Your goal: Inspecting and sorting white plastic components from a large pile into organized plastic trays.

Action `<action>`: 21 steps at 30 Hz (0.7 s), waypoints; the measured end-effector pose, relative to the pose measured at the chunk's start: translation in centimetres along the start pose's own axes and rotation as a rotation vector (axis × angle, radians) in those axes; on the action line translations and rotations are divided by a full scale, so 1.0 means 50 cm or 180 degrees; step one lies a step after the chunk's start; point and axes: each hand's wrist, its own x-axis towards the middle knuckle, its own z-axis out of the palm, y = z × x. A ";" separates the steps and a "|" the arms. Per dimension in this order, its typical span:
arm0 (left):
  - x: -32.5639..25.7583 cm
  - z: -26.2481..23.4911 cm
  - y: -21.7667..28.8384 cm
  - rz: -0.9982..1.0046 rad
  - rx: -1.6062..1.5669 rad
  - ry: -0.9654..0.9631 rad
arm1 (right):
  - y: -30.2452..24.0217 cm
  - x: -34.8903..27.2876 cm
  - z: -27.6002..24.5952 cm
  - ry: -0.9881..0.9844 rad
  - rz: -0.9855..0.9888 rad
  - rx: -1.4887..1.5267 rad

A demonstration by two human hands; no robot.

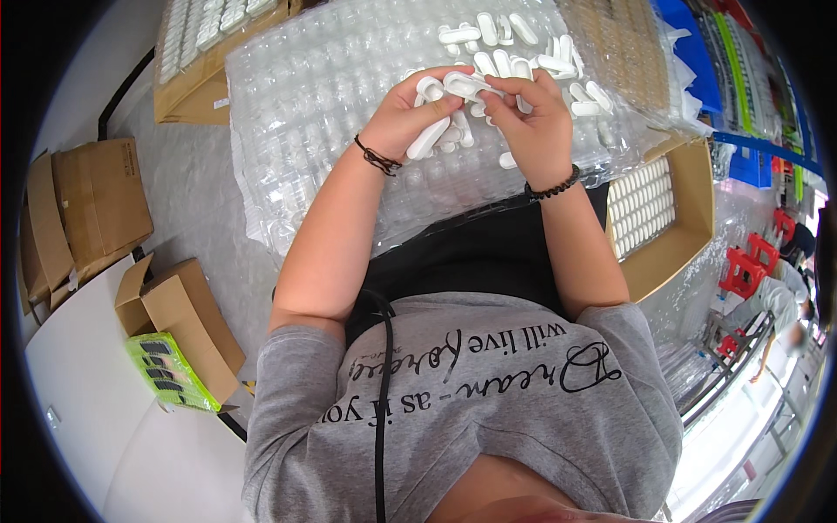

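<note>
A small white oval plastic part (465,85), with a raised rim, is pinched between both my hands above the clear plastic trays. My left hand (403,112) is closed on its left end, with a second white part (430,89) tucked against the fingers. My right hand (539,120) has thumb and forefinger closed on the right end. Just under the hands lie more white parts (429,139), some partly hidden by the fingers. Beyond them, several similar loose pieces (488,30) are scattered over the clear blister trays (305,113).
An open carton (693,222) holding a tray of white parts stands by my right arm. Another box (187,103) with filled trays is at the far left. Brown cartons (100,192) sit to the left. Red stools (741,270) and another person (780,305) are off right.
</note>
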 end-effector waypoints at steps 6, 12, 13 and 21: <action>-0.003 0.009 -0.003 0.0222 0.0456 0.0170 | -0.009 -0.002 0.006 -0.0051 -0.0359 -0.0271; 0.013 0.002 -0.031 0.1148 0.1443 0.0605 | 0.002 -0.007 0.023 0.0249 -0.0762 -0.0723; 0.012 0.001 -0.034 0.1145 0.1441 0.0605 | 0.004 -0.006 0.024 0.0333 -0.0962 -0.0891; 0.016 0.010 -0.042 0.1305 0.1895 0.0864 | 0.054 0.011 0.047 0.0890 -0.1326 -0.1082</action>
